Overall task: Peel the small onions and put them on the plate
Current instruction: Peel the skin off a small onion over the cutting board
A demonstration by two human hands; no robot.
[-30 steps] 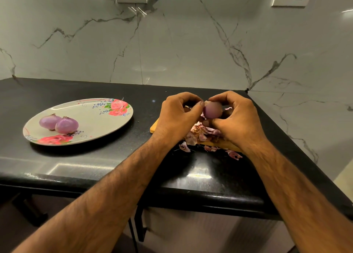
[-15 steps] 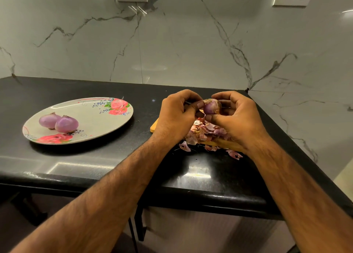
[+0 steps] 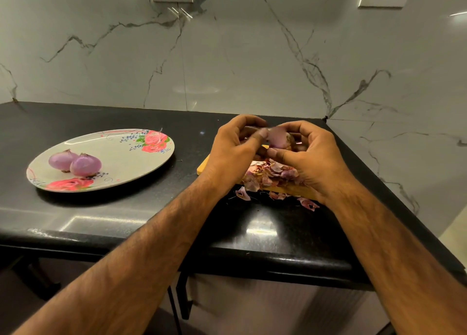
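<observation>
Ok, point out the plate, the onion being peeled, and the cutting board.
plate (image 3: 126, 157): head view, bare centre.
onion being peeled (image 3: 278, 138): head view, exposed purple side.
cutting board (image 3: 203, 167): head view, left corner.

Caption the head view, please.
Left hand and right hand peel a small onion over the board; two peeled onions sit on the plate.

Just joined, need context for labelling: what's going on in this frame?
A person is peeling a small onion, held up between both hands: the right hand grips it and the left hand pinches at its skin, though that part is blurred. They work above a wooden board covered with a heap of loose skins, a few spilled onto the black counter. Two peeled onions already lie side by side on the floral plate to the left.
</observation>
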